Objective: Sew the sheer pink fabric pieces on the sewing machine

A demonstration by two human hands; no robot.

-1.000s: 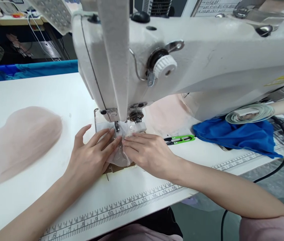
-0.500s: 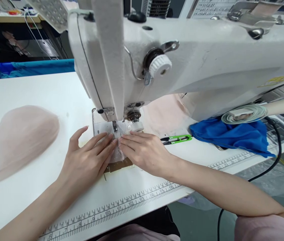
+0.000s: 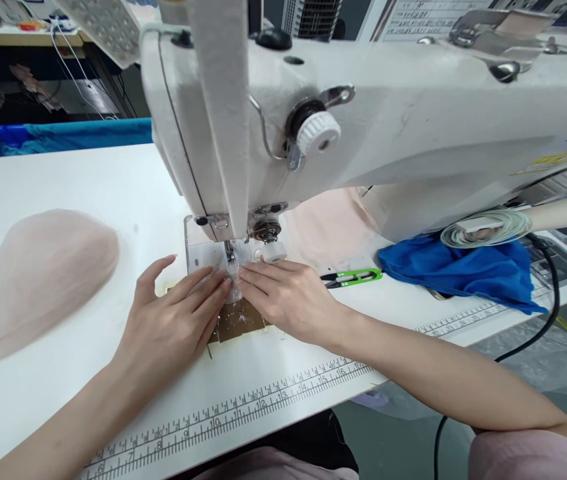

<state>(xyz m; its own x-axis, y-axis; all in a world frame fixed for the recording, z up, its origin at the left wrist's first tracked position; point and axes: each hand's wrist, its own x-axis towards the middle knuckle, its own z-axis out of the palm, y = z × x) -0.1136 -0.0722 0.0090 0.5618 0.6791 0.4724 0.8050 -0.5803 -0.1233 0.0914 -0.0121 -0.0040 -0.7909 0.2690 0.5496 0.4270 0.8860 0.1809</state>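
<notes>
Thin clear cloth (image 3: 233,291) is on the white table (image 3: 133,193), just in front of the small metal foot (image 3: 229,250) of the big white sewing mach. (image 3: 388,113). It sits btw. the fingertips of the 2 hands. Much of it is hid by the fingers, so can't tell its full shape.

L hand (image 3: 171,320) is not closed up. Its fingers lie on the cloth w/ the tips close to the foot, and its thumb sticks out to the side. It pushes down flat & grabs nothing. R hand (image 3: 293,297) lies low on the other side, fingers close together, tips on the cloth. Its thumb is mostly hid, so can't tell if it pinches the cloth or only presses.

Below the fingertips is a brown patch (image 3: 238,323) w/ little light bits on it. Near the table's front edge is a printed ruler (image 3: 233,413) w/ lots of nos.

On the L side of the table lies a pale pink piece (image 3: 48,273), flat & apart from L hand. 1 more pink piece (image 3: 331,223) is under the mach. arm. Green snips (image 3: 358,275) lie just past R hand, w/ the tip end toward it. Next to them is a bunched blue cloth (image 3: 458,273), w/ a pale green coil (image 3: 483,228) on top.
</notes>
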